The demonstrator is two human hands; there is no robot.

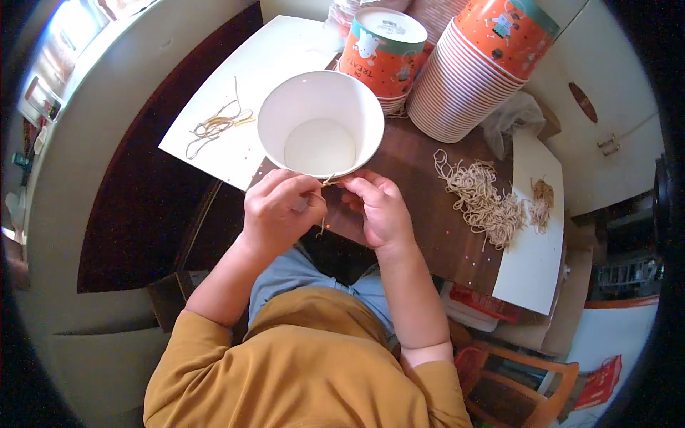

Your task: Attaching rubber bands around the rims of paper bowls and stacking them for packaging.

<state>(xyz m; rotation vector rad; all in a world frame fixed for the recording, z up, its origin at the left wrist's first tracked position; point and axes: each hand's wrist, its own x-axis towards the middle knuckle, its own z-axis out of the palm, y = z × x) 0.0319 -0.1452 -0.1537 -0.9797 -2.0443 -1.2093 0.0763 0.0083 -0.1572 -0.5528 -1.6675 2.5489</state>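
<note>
A white-lined paper bucket (321,100) stands with its mouth toward me at the near part of the table. At its near rim a thin beige string (329,182) shows between my hands, one loose end dangling below. My left hand (284,207) is closed, thumb and fingers pinching the string beside the rim. My right hand (379,205) is closed too, its thumb and forefinger pinched at the string's other side, against the rim. The fingertips partly cover the string, so how it is looped or knotted cannot be made out.
Behind the bucket stand an upturned orange-and-green printed bucket (383,53) and a tall leaning stack of nested buckets (467,78). A tangled heap of beige strings (485,196) lies right, a smaller bundle (541,205) beyond it. Loose strings (216,127) lie on the white board left.
</note>
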